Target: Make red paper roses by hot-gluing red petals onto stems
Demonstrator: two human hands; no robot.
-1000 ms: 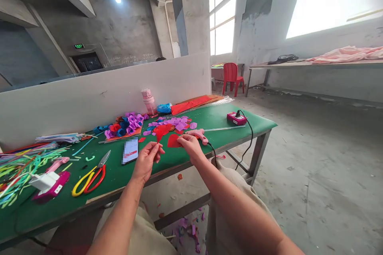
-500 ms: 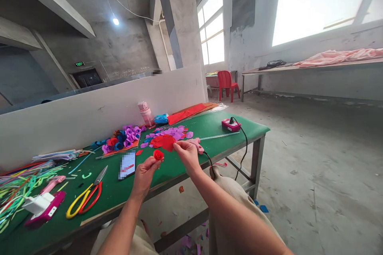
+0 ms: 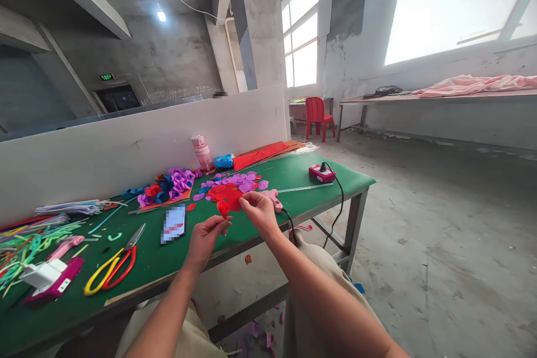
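Note:
A small red paper rose [image 3: 224, 209] is pinched upright between the fingertips of my left hand [image 3: 205, 239]. Close to its right, my right hand [image 3: 260, 213] pinches the edge of a red petal [image 3: 235, 200]. The petal and the rose are nearly touching or overlap in view. Behind them lies a pile of red petals [image 3: 218, 191] with purple petals [image 3: 243, 180] beyond it. A pink glue gun [image 3: 274, 200] rests just past my right hand, its tip hidden.
On the green table [image 3: 142, 257] are scissors [image 3: 115, 263], a phone [image 3: 173, 224], finished paper flowers [image 3: 170, 185], coloured stems [image 3: 37, 249] and a pink bottle [image 3: 202, 152]. A black cord [image 3: 342, 201] hangs from a magenta power block [image 3: 321, 173] over the right edge.
My left hand has turned, so the rose now stands more upright and nearer the petal in my right hand. The whole view has shifted slightly.

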